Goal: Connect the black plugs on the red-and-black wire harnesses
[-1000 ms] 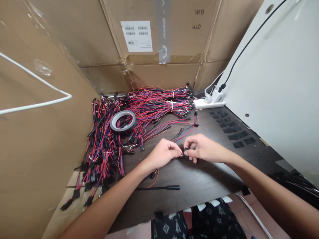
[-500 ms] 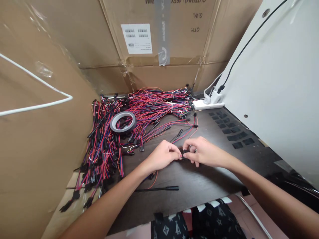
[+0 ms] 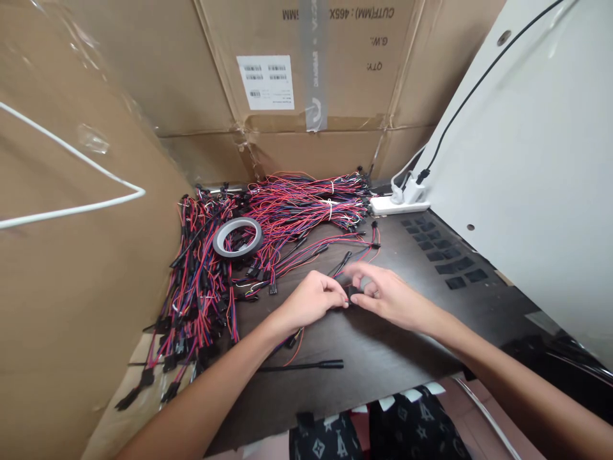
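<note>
Your right hand's forefinger had lifted, its thumb near the small black piece above the dark tabletop; your left hand pinched thin reddish wires beside it, apparently steadying them.

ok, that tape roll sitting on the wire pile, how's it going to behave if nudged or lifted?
Tape roll: probably holds its ring shape, since it looks evenly round. Likely light for its width, being narrow-banded with a big open centre. Apt to rock or drag strands if pushed, as it lies on loose, uneven wires.
</note>
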Demonstrator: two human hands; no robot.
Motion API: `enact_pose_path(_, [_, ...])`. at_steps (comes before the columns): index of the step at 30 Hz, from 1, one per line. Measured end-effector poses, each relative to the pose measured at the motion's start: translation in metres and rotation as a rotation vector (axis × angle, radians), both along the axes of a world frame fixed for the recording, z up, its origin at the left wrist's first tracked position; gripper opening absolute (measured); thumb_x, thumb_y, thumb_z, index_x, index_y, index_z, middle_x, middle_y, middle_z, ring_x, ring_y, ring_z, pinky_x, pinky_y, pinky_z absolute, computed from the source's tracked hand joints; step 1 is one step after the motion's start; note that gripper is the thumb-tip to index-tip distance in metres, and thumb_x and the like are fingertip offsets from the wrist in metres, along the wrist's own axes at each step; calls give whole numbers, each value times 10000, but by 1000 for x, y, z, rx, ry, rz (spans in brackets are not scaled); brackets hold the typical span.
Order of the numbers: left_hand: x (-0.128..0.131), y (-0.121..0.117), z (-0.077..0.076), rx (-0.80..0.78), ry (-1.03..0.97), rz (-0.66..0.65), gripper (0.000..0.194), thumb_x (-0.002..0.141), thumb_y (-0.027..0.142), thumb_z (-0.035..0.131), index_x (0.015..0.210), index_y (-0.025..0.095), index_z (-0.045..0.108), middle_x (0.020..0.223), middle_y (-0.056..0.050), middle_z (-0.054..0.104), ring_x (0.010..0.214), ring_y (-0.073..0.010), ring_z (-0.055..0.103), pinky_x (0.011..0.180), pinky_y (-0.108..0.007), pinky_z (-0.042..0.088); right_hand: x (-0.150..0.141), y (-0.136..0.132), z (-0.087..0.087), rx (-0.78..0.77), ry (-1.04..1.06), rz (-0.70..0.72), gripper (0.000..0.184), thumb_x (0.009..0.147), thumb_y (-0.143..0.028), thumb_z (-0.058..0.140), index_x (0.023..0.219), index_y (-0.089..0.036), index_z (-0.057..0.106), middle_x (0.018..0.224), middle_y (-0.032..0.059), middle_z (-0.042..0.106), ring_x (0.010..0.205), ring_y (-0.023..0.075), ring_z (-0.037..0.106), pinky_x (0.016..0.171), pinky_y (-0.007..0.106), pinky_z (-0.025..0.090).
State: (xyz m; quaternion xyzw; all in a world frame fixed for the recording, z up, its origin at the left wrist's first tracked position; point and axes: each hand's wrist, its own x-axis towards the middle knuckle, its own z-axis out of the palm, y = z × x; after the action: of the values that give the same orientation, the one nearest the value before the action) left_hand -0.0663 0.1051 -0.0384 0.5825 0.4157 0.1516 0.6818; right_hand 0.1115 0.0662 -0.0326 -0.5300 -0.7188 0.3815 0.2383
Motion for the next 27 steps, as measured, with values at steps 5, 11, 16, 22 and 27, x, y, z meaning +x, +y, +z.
enact_pose_path(5, [2,-1,7,-152,-41,86,134,540,236,602,589,112,617,381,94,328,332,-16,171,369,-206,71,3,-5,-3,189,74,-6,140,790,-124,564,866,-198,472,905,13,486,629,91,489,569,220,418])
enact_pose_path(11, [2,-3,12,-217,-84,110,135,527,224,619,587,104,603,393,105,286,354,-3,151,372,-194,59,5,-7,-1,329,43,68,98,846,-116,540,770,-171,568,919,38,469,674,100,484,597,224,426])
enact_pose_path(16, [1,-4,13,-225,-95,66,142,573,236,633,605,99,613,402,109,258,363,-3,137,378,-195,63,6,-7,-3,428,-2,71,125,868,-139,541,762,-168,600,888,46,502,694,117,494,622,239,431])
enact_pose_path(22, [0,-6,13,-253,-109,11,158,624,253,625,621,95,617,430,111,224,390,-5,113,397,-193,54,9,-6,-7,506,-16,100,176,902,-163,501,816,-172,655,855,54,536,708,134,521,658,269,450])
enact_pose_path(27, [-1,-5,9,-197,-78,-7,154,635,261,606,625,107,616,425,106,247,370,-12,129,385,-200,72,9,-5,-9,532,-32,130,221,922,-177,475,811,-169,666,823,56,555,708,138,536,650,259,440])
